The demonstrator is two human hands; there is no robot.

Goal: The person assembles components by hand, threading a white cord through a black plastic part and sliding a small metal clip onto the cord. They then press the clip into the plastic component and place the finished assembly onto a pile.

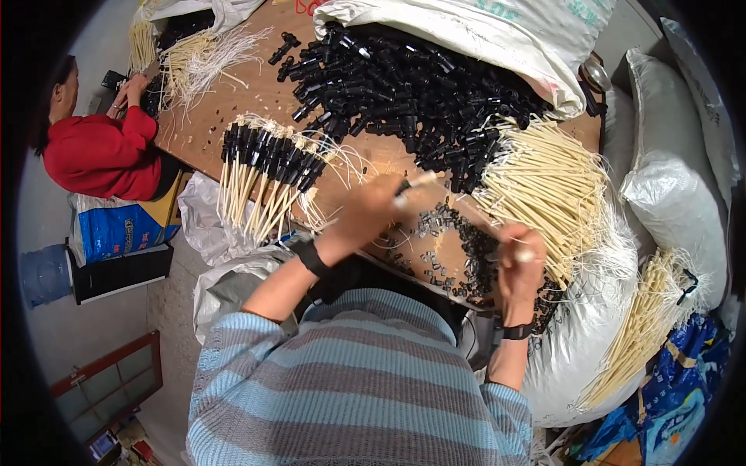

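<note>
My left hand [377, 208], smeared by motion, is closed round a small black plastic fitting [402, 188] over the middle of the table. A pale stick end [424, 179] juts from it to the right. My right hand [521, 260] is closed at the right, beside a pile of cream sticks [548, 182] with white strings. A whitish tip shows at its fingers, too blurred to name. A faint pale streak, perhaps a string, runs between both hands. Under them lie many small dark clips [466, 245]. Left of my left hand is a row of sticks with black fittings [272, 159] on their ends.
Black fittings [412, 85] spill from a white woven sack [482, 31] at the back of the wooden table [198, 140]. Full sacks [676, 163] crowd the right side. At the far left, a person in red [101, 155] works at the table beside more stringed sticks [190, 62].
</note>
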